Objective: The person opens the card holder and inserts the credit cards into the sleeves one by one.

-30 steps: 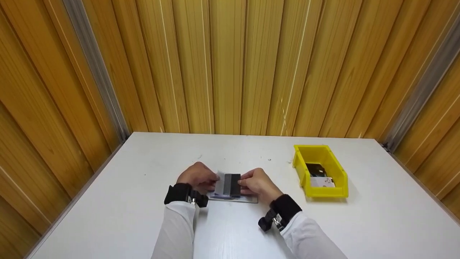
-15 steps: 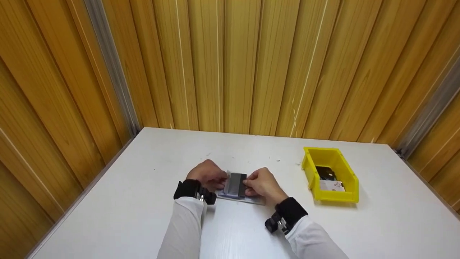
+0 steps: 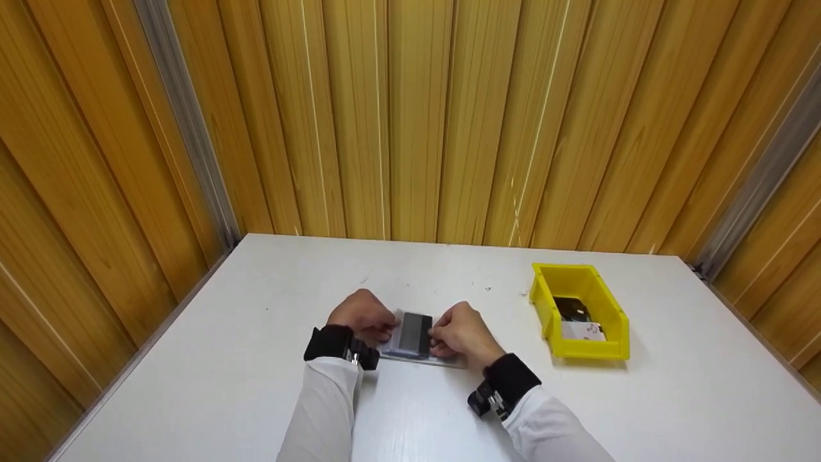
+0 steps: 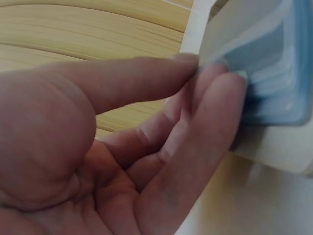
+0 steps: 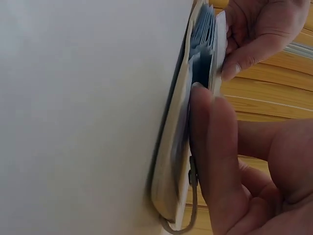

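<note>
On the white table lies a card holder (image 3: 442, 362) with a pale cover and several clear bluish sleeves (image 5: 203, 32). A grey card with a black stripe (image 3: 414, 332) shows at one clear plastic sleeve (image 4: 274, 58) on top; how far it sits inside is hard to tell. My left hand (image 3: 363, 317) pinches that sleeve's left edge between thumb and fingers. From the other side, my right hand (image 3: 468, 332) pinches the card's right edge, and its fingertips reach between the holder's leaves in the right wrist view. A strap with a snap (image 5: 193, 178) hangs from the holder's edge.
To the right stands a yellow bin (image 3: 580, 351) holding a black item (image 3: 571, 309) and a white patterned card (image 3: 582, 331). Behind the white table (image 3: 192, 385) rises a wood-patterned panel wall (image 3: 410, 128).
The sleeve and card have come down flatter over the holder. Both hands keep their pinching grips with only small movements. The head view has shifted slightly.
</note>
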{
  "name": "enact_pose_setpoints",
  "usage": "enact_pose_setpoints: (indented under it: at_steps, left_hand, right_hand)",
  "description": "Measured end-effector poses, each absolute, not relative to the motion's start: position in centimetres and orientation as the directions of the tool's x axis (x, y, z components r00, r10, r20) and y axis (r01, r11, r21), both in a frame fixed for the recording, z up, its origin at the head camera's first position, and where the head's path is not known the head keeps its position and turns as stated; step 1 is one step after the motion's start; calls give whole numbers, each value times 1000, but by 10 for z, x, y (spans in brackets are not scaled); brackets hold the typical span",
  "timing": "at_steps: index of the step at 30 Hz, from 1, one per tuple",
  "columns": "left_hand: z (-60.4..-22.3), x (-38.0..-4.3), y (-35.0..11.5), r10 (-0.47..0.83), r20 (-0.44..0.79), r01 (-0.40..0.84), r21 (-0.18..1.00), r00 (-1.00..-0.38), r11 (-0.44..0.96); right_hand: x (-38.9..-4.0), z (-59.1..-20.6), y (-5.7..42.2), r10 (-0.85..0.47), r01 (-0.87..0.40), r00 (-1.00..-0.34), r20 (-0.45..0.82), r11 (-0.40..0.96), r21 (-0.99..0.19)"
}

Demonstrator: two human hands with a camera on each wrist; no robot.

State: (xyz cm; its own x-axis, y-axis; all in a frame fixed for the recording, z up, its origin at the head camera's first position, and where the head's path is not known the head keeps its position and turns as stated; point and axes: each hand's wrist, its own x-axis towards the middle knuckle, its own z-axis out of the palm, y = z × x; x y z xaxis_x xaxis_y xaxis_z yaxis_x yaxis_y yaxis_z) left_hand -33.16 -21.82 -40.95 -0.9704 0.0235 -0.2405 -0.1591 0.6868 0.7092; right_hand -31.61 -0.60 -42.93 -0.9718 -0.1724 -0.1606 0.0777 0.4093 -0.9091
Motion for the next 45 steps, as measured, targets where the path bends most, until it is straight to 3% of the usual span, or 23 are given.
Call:
enact_pose_setpoints:
  at_steps: [7,13,23,30,35,40,45]
  left_hand:
    - [-410,-331,-220,4,-217,-147,672,-976,726]
    - [-408,-330,-219,17,-258,-183,728,-966,661]
    - [-408,-332,-216,-16,-219,-164,676,-976,718]
    - [-406,-330,-222,-26,-233,-189,714,-972,674]
    - [-388,-327,-225,-22,-176,-153,778,-984,609]
    - [-345,-315,-210,0,-8,-7,790,-1000,614]
    - [-316,-297,-170,74,235,219,686,-969,694]
  right_hand:
    - [-320,-436,-9,-214,110,-957,-194,350,-930]
    - [-323,-434,-7,-268,68,-949,-168,347,-935]
    - [-325,-430,4,-345,-19,-928,-141,422,-906]
    - [-327,-421,7,-350,-15,-926,-139,403,-915]
    - [-330,-394,21,-375,-94,-925,-58,374,-923]
    - [-326,-345,65,-240,-193,-966,94,435,-880]
    - [-319,-325,130,42,-112,-976,212,740,-664]
